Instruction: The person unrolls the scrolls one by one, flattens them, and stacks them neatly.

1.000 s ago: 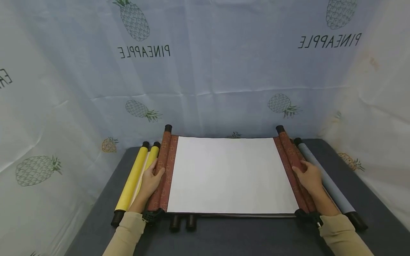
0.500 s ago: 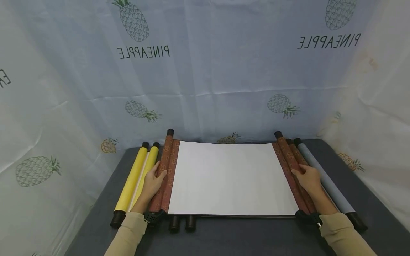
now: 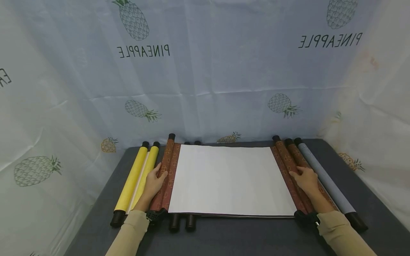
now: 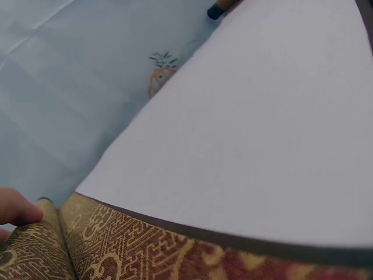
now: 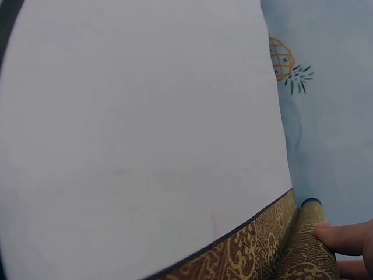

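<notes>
Around the left roller (image 3: 167,156) of a reddish-brown brocade scroll, the left hand (image 3: 153,182) curls in a pinch, thumb on the inner side. The right hand (image 3: 306,181) pinches the right roller (image 3: 284,153) between thumb and fingers, its back passing over a neighbouring brown roll (image 3: 299,156). Between the two rollers stretches the scroll's white sheet (image 3: 224,177), spread nearly flat above the bench (image 3: 243,238). Two dark knobs (image 3: 174,223) jut from beneath its near edge, towards the left; whether the sheet rests on what lies below cannot be told. Farther out, a pair of yellow rolls (image 3: 131,181) lies beyond the left hand and a grey-blue roll (image 3: 323,177) beyond the right. Behind hangs a pineapple-printed curtain (image 3: 211,71), close to the far ends of the rollers.

An uneven pull between the hands could skew the sheet or crease it near the brocade. A slackened pinch might let a roller turn and the sheet sag. With so little room on the right, the hand could nudge the brown roll, and the knobs might catch the sheet's near edge if it slid across them.
</notes>
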The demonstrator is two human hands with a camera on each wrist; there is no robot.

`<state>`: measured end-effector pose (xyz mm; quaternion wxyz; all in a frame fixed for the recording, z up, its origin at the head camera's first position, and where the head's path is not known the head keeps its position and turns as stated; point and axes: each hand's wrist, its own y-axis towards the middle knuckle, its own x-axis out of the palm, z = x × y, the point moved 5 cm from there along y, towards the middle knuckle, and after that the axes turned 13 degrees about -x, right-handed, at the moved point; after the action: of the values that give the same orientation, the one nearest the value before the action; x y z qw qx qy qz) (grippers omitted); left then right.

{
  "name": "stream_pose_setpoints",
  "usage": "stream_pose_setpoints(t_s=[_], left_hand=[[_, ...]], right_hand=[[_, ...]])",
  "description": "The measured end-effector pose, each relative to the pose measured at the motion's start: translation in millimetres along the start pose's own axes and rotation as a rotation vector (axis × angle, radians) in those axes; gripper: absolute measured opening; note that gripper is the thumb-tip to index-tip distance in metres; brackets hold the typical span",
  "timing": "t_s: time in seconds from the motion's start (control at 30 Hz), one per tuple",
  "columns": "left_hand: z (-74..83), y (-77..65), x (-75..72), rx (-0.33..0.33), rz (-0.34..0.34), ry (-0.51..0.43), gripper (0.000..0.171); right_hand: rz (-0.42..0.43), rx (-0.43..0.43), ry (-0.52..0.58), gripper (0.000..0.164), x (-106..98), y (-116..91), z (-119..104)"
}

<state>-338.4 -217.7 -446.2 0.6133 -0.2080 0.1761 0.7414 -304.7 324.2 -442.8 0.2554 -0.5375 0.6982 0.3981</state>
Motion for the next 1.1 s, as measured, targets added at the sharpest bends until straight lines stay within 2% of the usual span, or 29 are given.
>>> stream_pose_setpoints(t_s=[0.13,0.3,0.5,0.67,0.93,1.1], left_hand=[[-5.2,1.5,2.1,-0.023,-0.012,0.013,0.058],[-10.0,-0.1,7.2,-0.045,-0.037,0.023,0.059],[-12.0,-4.5,12.3,-0.043,-0.065,0.034,0.059],[-13.0,-5.1,13.5,-0.039,-0.061,0.053,0.058],[-13.7,-5.6,16.6,-0.017,-0.063,0.081,0.059],[-15.8,-8.0,15.8,-0.036,-0.062,0.047,0.055]], right_hand=[[-0.001,0.029,0.023,0.053,3,-2,3],[0.022,0.022,0.018,0.052,1,-5,7],[0.049,-0.009,-0.010,0.051,-1,-10,10],[0.061,-0.047,-0.021,0.050,2,-9,9],[0.074,-0.061,-0.056,0.050,1,-7,13],[0.033,-0.051,-0.081,0.050,-4,-8,13]])
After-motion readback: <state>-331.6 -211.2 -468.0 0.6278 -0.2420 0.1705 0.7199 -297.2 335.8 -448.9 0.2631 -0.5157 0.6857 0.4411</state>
